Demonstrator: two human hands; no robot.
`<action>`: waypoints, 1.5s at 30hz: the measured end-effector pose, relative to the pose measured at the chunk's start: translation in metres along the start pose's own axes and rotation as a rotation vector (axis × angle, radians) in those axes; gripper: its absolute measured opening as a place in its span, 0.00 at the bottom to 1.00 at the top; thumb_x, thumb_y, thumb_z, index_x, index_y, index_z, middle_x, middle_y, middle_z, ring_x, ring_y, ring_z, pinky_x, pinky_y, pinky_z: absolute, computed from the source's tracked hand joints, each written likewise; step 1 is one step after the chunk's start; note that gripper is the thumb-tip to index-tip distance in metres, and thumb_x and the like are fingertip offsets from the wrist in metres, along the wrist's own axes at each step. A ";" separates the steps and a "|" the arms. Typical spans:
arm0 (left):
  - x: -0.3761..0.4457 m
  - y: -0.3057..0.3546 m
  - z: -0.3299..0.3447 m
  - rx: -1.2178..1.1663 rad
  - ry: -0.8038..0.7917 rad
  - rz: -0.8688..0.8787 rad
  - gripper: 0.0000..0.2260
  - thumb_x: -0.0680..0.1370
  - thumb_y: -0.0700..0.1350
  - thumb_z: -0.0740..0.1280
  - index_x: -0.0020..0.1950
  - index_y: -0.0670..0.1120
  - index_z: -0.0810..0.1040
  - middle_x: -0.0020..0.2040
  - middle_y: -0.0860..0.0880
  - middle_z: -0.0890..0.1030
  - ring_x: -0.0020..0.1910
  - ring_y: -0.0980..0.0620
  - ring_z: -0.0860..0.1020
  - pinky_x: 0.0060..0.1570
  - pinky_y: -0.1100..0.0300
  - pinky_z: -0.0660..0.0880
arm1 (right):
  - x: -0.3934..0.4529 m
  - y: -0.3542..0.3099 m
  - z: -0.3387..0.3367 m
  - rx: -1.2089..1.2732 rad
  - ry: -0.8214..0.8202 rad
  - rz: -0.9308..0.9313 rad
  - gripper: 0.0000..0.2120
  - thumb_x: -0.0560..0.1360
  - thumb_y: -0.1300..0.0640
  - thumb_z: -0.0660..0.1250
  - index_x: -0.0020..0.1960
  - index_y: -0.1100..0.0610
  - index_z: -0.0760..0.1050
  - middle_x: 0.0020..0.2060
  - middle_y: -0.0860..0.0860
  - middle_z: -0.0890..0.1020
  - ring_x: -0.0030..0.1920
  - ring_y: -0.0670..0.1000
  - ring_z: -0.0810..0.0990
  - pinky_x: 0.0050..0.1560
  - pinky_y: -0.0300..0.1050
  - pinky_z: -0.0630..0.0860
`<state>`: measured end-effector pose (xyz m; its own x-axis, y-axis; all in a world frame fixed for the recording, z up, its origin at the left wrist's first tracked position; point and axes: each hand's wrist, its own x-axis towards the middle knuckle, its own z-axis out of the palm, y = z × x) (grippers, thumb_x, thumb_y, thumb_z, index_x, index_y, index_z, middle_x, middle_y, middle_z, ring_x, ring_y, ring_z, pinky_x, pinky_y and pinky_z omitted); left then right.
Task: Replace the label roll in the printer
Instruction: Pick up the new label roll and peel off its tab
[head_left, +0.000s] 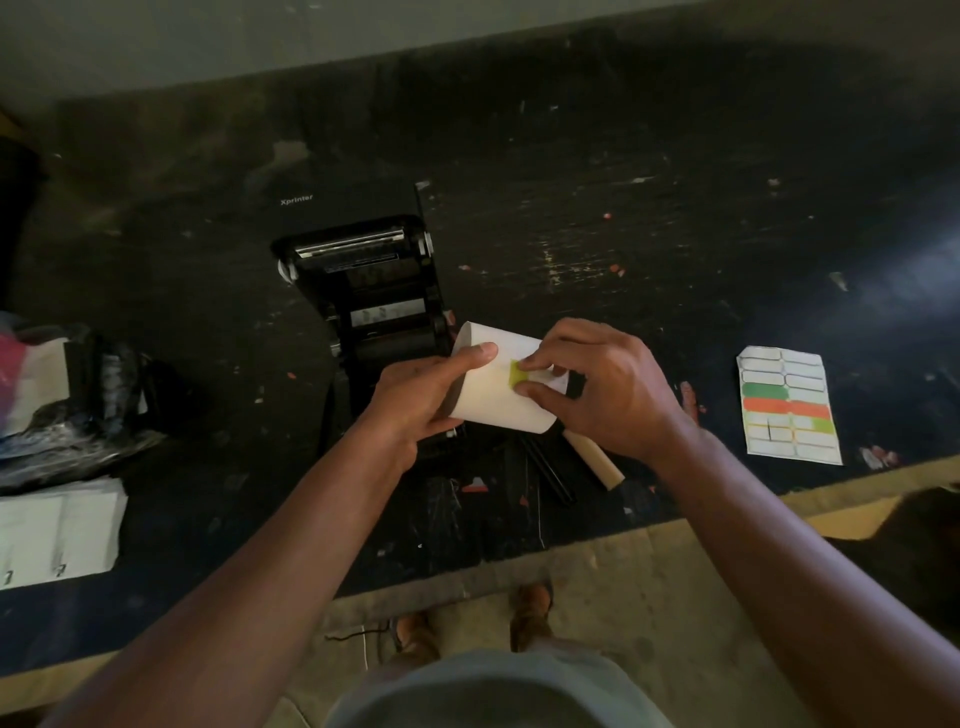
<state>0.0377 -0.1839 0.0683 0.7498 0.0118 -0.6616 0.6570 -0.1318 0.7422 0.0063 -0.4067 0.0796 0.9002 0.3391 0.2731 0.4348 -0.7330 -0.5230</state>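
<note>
The left hand (415, 400) grips a white label roll (493, 389) just at five o'clock of the open printer (363, 291); the right hand (597, 384) pinches a yellow-green tab (517, 375) on it

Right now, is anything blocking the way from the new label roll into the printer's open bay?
Nothing visible does. The label roll, held by the left hand and right hand, is just right of the open printer, whose bay looks empty.
</note>
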 end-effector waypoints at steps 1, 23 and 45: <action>0.000 0.000 -0.001 -0.002 -0.003 0.000 0.29 0.58 0.65 0.81 0.55 0.53 0.85 0.57 0.49 0.86 0.58 0.49 0.84 0.51 0.53 0.84 | 0.001 -0.001 -0.001 -0.004 -0.002 -0.011 0.11 0.76 0.52 0.78 0.54 0.58 0.87 0.50 0.50 0.85 0.48 0.49 0.84 0.50 0.52 0.83; -0.003 -0.001 0.002 0.055 0.036 0.132 0.16 0.65 0.61 0.81 0.45 0.52 0.89 0.54 0.51 0.87 0.58 0.51 0.83 0.60 0.48 0.83 | 0.007 -0.005 -0.002 0.078 -0.056 0.039 0.08 0.77 0.59 0.76 0.56 0.55 0.84 0.52 0.48 0.82 0.47 0.45 0.81 0.49 0.46 0.82; -0.011 -0.014 0.002 -0.311 -0.029 -0.008 0.30 0.57 0.65 0.81 0.55 0.57 0.86 0.55 0.49 0.88 0.58 0.46 0.86 0.53 0.51 0.84 | -0.015 -0.014 0.017 0.435 0.206 0.421 0.30 0.75 0.52 0.78 0.73 0.53 0.73 0.64 0.45 0.79 0.59 0.39 0.82 0.54 0.31 0.82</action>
<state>0.0202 -0.1846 0.0647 0.7446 -0.0169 -0.6673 0.6590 0.1779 0.7308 -0.0127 -0.3914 0.0688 0.9920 -0.0774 0.0998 0.0535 -0.4580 -0.8873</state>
